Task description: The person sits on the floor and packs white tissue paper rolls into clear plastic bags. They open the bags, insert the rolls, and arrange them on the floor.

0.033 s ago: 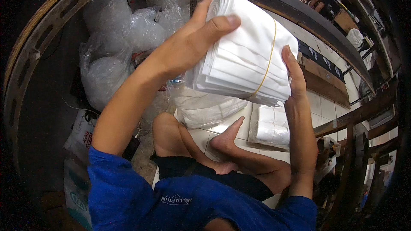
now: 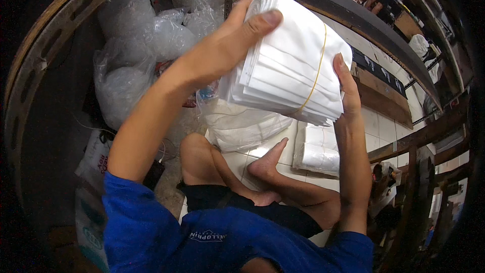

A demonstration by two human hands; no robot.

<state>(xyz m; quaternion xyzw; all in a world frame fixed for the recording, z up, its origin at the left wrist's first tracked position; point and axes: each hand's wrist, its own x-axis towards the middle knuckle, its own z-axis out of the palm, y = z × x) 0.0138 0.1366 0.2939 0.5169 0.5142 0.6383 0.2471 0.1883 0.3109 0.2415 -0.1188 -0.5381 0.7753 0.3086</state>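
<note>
Between both hands, raised before me, is a thick bundle of thin white sheets (image 2: pixel 295 55), folded over in many layers with loose edges at its lower side. Whether they are cloth or plastic I cannot tell. A yellow rubber band (image 2: pixel 322 60) runs round it, nearer its right end. My left hand (image 2: pixel 247 28) grips the upper left end, thumb lying on the front face and fingers hidden behind. My right hand (image 2: pixel 347 83) clasps the right end, its thumb upright against the side and the other fingers out of sight.
Beneath the bundle lies a white plastic-wrapped pack (image 2: pixel 242 129) on the tiled floor, with another wrapped pack (image 2: pixel 318 149) to its right. Clear plastic bags (image 2: pixel 131 65) are heaped at left. A dark shelf (image 2: pixel 323 0) crosses behind, and a wooden rack (image 2: pixel 417 192) stands at right.
My left thumb has shifted slightly up on the bundle. The bundle and my right hand are almost where they were.
</note>
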